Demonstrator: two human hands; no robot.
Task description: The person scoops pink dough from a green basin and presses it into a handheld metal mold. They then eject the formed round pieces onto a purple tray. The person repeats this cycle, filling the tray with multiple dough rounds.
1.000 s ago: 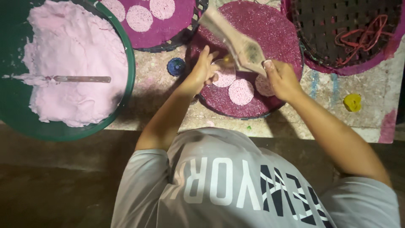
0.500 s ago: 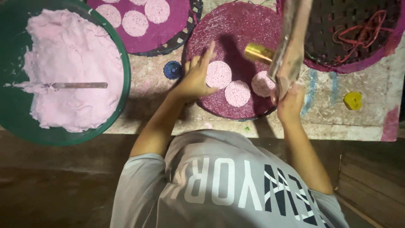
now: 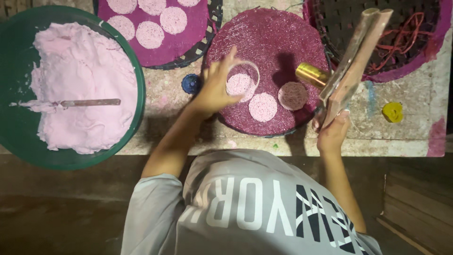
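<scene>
Three pink discs lie on the magenta mat (image 3: 264,42) as a person shapes another round of paste.

Left hand (image 3: 214,87) pinches a clear ring (image 3: 243,75) flat on the mat, fingers curled about its rim, seemingly to hold the mould steady around the leftmost disc (image 3: 239,85). Right hand (image 3: 332,132), just off the mat's right edge, is closed around a wooden paddle (image 3: 354,61) raised upright, apparently lifted clear of the wet discs. A gold tube (image 3: 311,74) rests at the mat's right side. Left of the mat, a green basin (image 3: 14,127) holds pink paste (image 3: 80,80) with a knife (image 3: 89,102) stuck in.
</scene>
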